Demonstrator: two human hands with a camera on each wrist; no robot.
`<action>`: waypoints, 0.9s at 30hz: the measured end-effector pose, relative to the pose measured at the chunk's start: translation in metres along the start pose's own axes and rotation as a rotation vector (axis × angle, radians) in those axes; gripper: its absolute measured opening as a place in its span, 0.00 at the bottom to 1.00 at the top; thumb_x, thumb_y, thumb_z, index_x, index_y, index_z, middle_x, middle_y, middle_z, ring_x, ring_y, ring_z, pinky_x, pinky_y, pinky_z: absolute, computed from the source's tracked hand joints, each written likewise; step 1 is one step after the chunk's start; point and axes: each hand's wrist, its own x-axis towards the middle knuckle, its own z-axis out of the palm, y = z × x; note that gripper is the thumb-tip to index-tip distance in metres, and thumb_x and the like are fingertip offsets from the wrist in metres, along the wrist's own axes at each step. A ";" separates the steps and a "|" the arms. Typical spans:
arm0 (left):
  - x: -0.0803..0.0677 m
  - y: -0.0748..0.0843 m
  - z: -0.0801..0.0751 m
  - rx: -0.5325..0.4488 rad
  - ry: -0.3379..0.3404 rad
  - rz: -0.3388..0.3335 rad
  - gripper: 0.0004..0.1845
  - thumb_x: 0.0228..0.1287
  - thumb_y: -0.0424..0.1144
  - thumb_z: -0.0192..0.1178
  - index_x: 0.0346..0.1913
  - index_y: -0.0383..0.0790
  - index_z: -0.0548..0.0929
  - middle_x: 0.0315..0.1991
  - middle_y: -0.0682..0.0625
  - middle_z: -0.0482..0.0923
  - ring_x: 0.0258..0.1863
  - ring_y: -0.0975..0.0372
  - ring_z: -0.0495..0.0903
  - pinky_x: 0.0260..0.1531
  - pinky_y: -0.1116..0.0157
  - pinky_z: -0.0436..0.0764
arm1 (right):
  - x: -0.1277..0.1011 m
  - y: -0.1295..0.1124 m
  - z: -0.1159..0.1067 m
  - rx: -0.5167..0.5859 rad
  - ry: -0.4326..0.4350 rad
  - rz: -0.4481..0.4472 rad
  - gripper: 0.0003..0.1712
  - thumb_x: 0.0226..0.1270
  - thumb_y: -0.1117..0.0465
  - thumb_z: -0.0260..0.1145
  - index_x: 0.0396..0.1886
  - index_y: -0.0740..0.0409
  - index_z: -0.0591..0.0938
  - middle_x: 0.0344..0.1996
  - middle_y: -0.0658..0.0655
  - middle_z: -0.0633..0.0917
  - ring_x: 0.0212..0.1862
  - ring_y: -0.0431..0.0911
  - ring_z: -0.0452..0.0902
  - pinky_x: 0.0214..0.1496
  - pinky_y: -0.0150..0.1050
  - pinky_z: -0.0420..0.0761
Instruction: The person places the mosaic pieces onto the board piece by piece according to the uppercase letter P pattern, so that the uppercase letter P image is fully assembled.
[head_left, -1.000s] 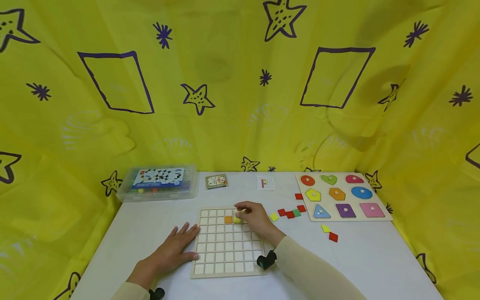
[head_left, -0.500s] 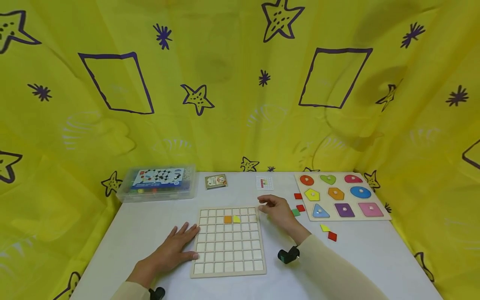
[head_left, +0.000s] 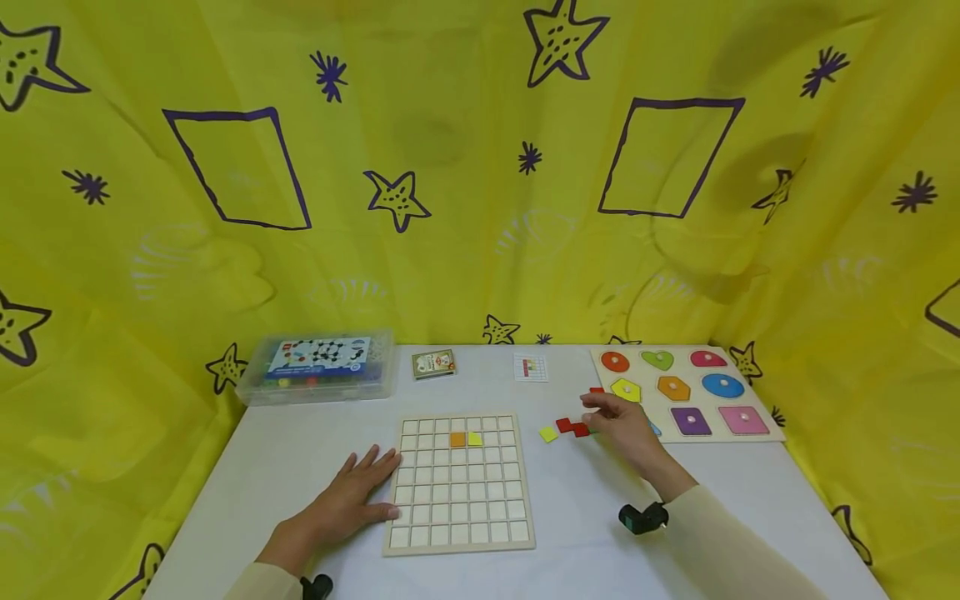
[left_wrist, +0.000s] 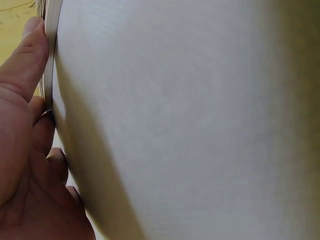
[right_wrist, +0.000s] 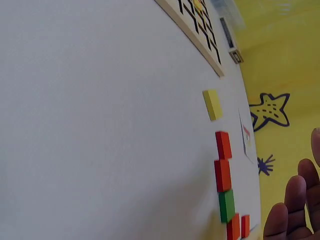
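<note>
A white table (head_left: pixel 300 450) carries a pale wooden grid board (head_left: pixel 457 483), and the left hand (head_left: pixel 348 496) lies flat with straight fingers against its left edge, seemingly to steady it. The right hand (head_left: pixel 626 429) hovers, loosely open and holding nothing, over small flat square tiles (head_left: pixel 572 427), red, green and yellow, right of the board; orange and yellow ones already fill two top cells.

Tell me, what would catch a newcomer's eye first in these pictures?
Probably the bright yellow curtain with purple stars behind the white table. Then the wooden grid board at centre, steadied by the left hand, while the right hand hovers over small coloured tiles beside a shape puzzle.
</note>
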 end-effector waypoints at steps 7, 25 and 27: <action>0.000 0.000 0.000 -0.003 0.001 0.001 0.49 0.67 0.59 0.68 0.83 0.38 0.62 0.84 0.41 0.57 0.85 0.38 0.44 0.81 0.36 0.35 | -0.023 0.021 -0.041 -0.088 0.025 0.036 0.26 0.79 0.59 0.66 0.71 0.63 0.78 0.66 0.68 0.80 0.60 0.55 0.74 0.49 0.26 0.84; 0.002 -0.002 0.001 -0.009 -0.004 0.006 0.49 0.68 0.60 0.67 0.83 0.40 0.62 0.84 0.42 0.57 0.85 0.39 0.43 0.82 0.37 0.35 | -0.072 0.070 -0.092 -0.301 0.031 0.134 0.28 0.73 0.59 0.72 0.67 0.67 0.79 0.57 0.67 0.84 0.47 0.48 0.75 0.40 0.28 0.81; 0.002 -0.003 0.001 -0.006 -0.002 0.008 0.49 0.68 0.60 0.68 0.83 0.39 0.62 0.84 0.42 0.57 0.85 0.38 0.44 0.81 0.37 0.35 | -0.072 0.074 -0.091 -0.325 0.029 0.120 0.27 0.71 0.60 0.73 0.65 0.67 0.81 0.52 0.64 0.86 0.45 0.47 0.74 0.39 0.29 0.80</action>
